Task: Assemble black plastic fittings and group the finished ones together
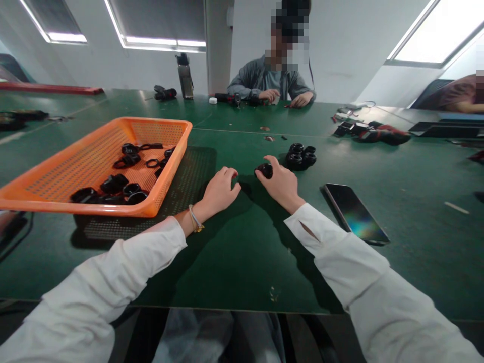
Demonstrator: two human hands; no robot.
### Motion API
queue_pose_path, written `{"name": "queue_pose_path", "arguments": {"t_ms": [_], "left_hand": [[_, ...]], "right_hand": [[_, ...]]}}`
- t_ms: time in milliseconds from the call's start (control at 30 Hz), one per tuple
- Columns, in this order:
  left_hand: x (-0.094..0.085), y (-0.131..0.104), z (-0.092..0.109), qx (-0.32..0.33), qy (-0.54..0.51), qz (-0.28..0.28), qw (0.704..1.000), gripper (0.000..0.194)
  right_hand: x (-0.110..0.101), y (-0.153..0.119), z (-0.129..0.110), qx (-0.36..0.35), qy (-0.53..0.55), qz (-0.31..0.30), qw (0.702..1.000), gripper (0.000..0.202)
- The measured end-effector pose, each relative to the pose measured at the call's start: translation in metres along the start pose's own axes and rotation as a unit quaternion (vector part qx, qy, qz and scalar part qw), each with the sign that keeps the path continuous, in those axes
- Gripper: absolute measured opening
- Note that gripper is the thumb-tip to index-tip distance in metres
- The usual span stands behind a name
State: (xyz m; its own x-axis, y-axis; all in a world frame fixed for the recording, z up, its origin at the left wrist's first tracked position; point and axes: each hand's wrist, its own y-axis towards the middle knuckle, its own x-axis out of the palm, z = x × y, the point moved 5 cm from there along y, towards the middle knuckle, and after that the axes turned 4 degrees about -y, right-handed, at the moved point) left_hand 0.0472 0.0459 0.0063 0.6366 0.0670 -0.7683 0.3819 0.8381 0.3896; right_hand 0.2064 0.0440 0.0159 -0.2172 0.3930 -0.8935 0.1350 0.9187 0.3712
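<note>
My right hand [282, 182] grips a small glossy black round part [265, 170] between thumb and fingers, low over the green table. Just beyond it stands a cluster of several similar black ring-shaped parts [301, 156]. My left hand [222, 190] hovers near the middle of the table, thumb and fingers apart, with nothing visible in it. To its left, an orange perforated basket [154, 201] holds several black parts [115, 183], some of them rings, lying loose. The exact kind of the black parts cannot be made out.
A phone [355, 213] lies right of my right forearm. Across the green table [242, 272] sits a person in a grey jacket [249, 75], with dark tools [236, 99] before them. A red and black item [383, 133] lies at the far right. Another person's arm shows at the right edge.
</note>
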Motion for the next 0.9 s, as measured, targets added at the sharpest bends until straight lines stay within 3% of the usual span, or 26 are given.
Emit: {"name": "queue_pose_path", "arguments": {"t_ms": [133, 433, 767, 900], "left_hand": [[0.001, -0.002, 0.004, 0.03, 0.036, -0.01, 0.999, 0.018], [0.002, -0.002, 0.006, 0.047, 0.032, -0.014, 0.998, 0.016], [0.0, -0.006, 0.018, 0.098, 0.104, -0.017, 0.99, 0.018], [-0.004, -0.01, 0.035, 0.143, 0.187, -0.029, 0.971, 0.021]], "right_hand": [[-0.006, 0.008, 0.022, 0.06, -0.094, 0.009, 0.994, 0.048], [-0.007, 0.018, 0.044, 0.046, -0.171, -0.029, 0.984, 0.045], [-0.008, 0.024, 0.071, 0.157, -0.161, -0.072, 0.972, 0.051], [-0.008, 0.023, 0.074, 0.15, -0.163, -0.074, 0.972, 0.055]]}}
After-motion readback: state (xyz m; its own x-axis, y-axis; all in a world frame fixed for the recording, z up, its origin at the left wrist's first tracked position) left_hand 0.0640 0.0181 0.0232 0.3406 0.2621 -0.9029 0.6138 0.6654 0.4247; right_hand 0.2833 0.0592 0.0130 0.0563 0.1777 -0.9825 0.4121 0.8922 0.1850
